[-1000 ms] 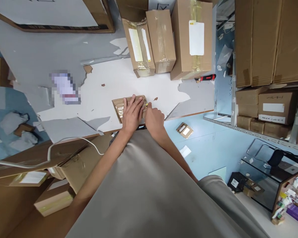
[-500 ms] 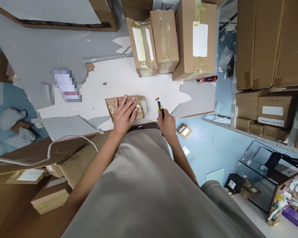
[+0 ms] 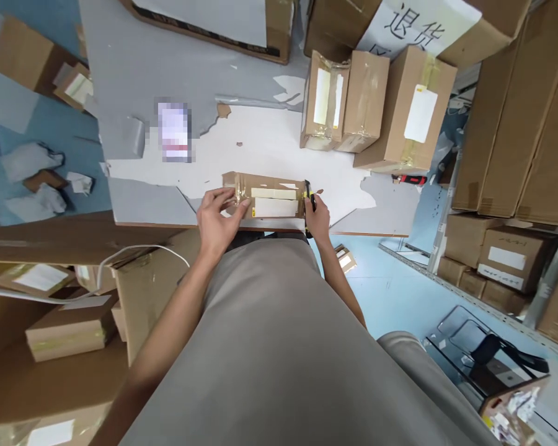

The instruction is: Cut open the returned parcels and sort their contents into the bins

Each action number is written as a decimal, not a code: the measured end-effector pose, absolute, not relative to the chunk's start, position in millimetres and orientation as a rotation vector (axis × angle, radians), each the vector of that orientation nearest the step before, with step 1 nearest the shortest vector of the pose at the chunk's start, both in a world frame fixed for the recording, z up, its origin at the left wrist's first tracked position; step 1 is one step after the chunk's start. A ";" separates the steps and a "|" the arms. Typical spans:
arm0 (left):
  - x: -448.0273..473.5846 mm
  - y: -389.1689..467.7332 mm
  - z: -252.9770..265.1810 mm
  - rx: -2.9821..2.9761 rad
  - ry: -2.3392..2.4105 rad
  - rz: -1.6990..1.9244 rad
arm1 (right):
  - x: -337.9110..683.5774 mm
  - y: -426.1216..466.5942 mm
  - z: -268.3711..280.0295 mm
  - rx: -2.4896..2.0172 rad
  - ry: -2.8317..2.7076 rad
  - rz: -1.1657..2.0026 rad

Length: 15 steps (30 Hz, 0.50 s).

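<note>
A small taped cardboard box lies near the front edge of the worktable, its white and pale yellow labels facing up. My left hand grips its left end, the thumb on the near side and the fingers curled over the far side. At the other end, my right hand is closed round a black and yellow utility knife. This hand is right beside the box's right end, with the knife pointing away from me; whether its blade is out I cannot tell.
Several taped boxes stand along the back right of the worktable. A red and black tool lies before them. A blurred-out phone-like object is at left. Below left, a large open carton holds more boxes.
The small box has been turned so its labelled face shows on top. My left hand has shifted from flat on its top to its left end. My right hand has come against its right end.
</note>
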State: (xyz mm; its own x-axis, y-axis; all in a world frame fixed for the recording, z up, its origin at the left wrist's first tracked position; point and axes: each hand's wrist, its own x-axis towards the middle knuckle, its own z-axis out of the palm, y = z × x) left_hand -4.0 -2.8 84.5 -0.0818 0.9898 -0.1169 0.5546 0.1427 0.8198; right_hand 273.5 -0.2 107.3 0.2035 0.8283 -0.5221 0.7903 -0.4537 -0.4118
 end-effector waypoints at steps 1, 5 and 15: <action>-2.7 -3.5 77.1 1.401 1.703 0.793 | 277.5 -1.1 115.9 -2.456 -1.585 1.074; 4.3 -5.8 43.2 1.236 1.618 0.755 | 286.8 2.1 141.4 -2.609 -1.635 1.003; 10.1 -13.0 20.0 1.290 1.544 0.766 | 240.7 19.8 178.4 -2.066 -2.603 1.092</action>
